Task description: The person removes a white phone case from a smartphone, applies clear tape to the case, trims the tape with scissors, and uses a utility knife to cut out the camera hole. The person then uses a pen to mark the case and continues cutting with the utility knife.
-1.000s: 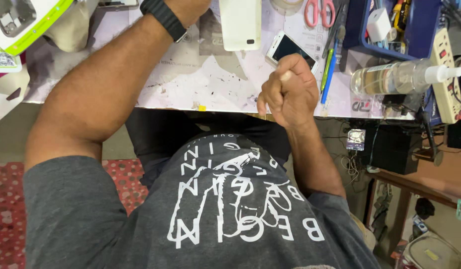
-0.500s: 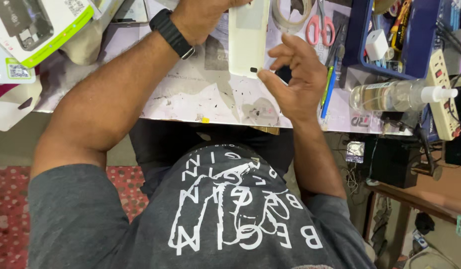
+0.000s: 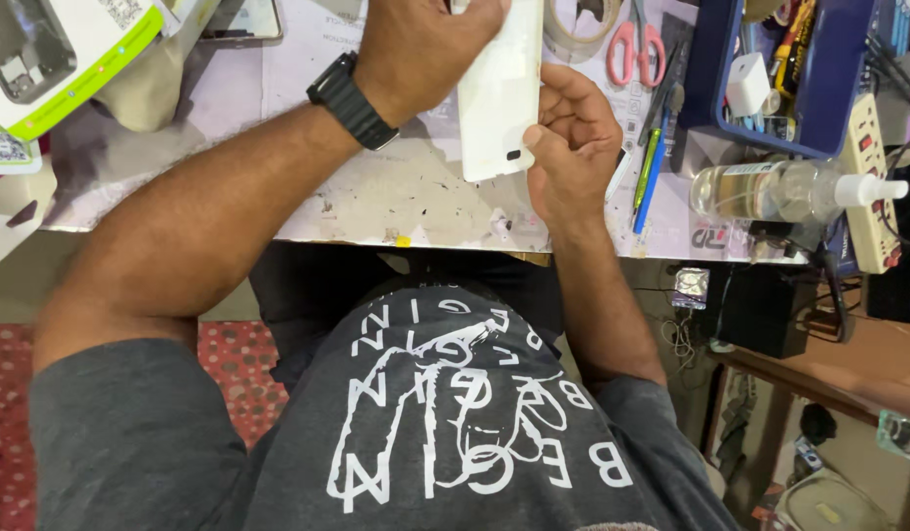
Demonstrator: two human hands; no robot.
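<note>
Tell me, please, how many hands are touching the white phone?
2. The left hand grips the white phone near its upper part, and the right hand holds its lower corner from the side.

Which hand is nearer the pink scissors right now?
Right. The right hand sits just below-left of the pink scissors; the left hand grips the white phone, farther left.
</note>
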